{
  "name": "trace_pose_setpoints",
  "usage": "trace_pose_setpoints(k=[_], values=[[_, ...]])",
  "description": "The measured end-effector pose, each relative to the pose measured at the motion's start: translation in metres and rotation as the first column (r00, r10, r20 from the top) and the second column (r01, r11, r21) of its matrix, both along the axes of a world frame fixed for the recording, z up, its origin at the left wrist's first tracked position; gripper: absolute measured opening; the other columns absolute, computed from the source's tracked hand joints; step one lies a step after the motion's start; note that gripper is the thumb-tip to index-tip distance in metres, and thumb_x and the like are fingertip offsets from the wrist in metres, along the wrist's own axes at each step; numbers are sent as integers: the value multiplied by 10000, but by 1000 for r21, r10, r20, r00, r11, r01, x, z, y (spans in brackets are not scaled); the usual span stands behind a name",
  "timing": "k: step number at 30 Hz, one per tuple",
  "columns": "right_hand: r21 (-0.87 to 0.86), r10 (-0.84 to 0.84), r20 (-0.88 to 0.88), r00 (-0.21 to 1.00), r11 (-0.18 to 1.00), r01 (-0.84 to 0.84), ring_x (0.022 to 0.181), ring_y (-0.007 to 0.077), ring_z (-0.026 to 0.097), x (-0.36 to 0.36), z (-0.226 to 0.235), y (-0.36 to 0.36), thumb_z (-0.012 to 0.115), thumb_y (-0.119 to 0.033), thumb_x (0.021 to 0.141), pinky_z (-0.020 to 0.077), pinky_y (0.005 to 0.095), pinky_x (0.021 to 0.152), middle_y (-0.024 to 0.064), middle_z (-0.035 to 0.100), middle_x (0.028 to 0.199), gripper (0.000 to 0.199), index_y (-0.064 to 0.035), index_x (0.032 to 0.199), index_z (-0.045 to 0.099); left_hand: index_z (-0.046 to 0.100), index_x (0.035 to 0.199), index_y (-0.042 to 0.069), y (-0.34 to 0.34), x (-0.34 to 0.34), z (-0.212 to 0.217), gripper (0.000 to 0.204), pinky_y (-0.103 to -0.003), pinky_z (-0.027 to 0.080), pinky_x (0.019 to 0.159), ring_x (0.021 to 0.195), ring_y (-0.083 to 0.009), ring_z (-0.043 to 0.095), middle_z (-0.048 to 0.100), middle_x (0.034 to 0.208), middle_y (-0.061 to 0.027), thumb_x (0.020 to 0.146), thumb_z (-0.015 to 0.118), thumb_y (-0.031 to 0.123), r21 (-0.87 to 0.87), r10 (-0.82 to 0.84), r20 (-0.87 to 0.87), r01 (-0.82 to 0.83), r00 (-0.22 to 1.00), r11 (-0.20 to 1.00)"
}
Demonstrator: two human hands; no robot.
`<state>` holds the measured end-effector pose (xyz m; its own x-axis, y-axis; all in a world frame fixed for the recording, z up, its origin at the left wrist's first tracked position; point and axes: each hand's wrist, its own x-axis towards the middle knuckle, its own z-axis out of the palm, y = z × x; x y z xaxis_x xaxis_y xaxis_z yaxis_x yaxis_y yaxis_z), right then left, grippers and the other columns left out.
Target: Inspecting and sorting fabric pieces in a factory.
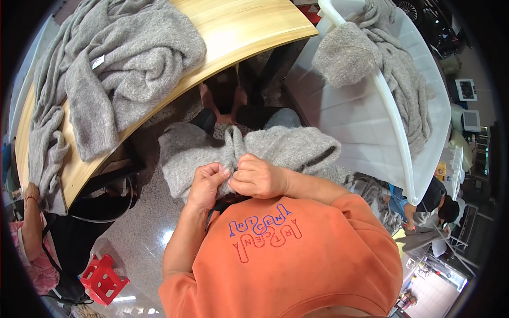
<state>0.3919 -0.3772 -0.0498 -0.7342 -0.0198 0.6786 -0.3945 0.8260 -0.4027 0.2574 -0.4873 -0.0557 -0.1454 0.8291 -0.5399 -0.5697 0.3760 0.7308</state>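
Across my lap lies a fuzzy grey knit garment [289, 146], bunched up in the middle, with a dark opening at its right end. My left hand [208, 183] pinches the bunched knit between thumb and fingers. Right beside it, my right hand [257, 176] is closed on the same fabric, its fingers curled in. The two hands almost touch. Whether anything small sits between the fingertips is hidden.
A wooden table [249, 21] curves ahead on the left, bearing a heap of grey knitwear [132, 58]. To the right stands a white plastic bin [344, 111] with more grey knits [347, 53] over its rim. A red stool [103, 278] and co-workers are nearby.
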Motion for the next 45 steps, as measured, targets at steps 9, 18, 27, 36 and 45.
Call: trace_pose_setpoints(k=[9, 18, 27, 36, 45], values=[[14, -99, 84, 991, 995, 99, 576, 182, 435, -2, -19, -6, 543, -81, 609, 352, 288, 573, 27, 426, 623, 98, -61, 651, 457, 546, 695, 47, -8, -2, -8, 90, -179, 345, 532, 583, -28, 425, 513, 650, 34, 782, 565, 35, -10, 1, 85, -1, 996, 1000], [-88, -71, 233, 970, 992, 93, 599, 195, 469, -7, -28, -9, 563, -85, 591, 385, 300, 570, 29, 450, 635, 102, -73, 619, 465, 549, 795, 19, -18, -8, -20, 152, -176, 380, 502, 592, -44, 479, 525, 692, 12, 687, 617, -64, -49, -1, 4, 1, 1000, 999], [-188, -94, 326, 941, 969, 162, 604, 226, 498, -4, -34, -17, 584, -33, 605, 418, 312, 496, 51, 505, 703, 107, -44, 644, 485, 537, 754, 19, -14, 3, -15, 146, -159, 295, 370, 427, -30, 418, 493, 573, 24, 669, 610, -75, -100, 60, -168, -77, 984, 992], [-523, 56, 406, 912, 833, 182, 708, 304, 560, -13, -34, -8, 546, -21, 674, 451, 362, 574, 100, 579, 801, 75, -17, 740, 512, 552, 766, 9, -16, -2, -16, 141, -162, 332, 405, 471, -30, 444, 522, 603, 8, 669, 598, -84, -54, 70, -186, -82, 980, 995], [-608, 238, 639, 731, 739, 291, 636, 314, 559, -13, -48, 0, 550, -57, 670, 427, 364, 565, 159, 554, 673, 109, -11, 770, 552, 610, 780, -20, -21, 8, -23, 84, -211, 422, 530, 582, -67, 504, 570, 648, -20, 699, 602, -39, -100, 49, -473, -109, 880, 989]])
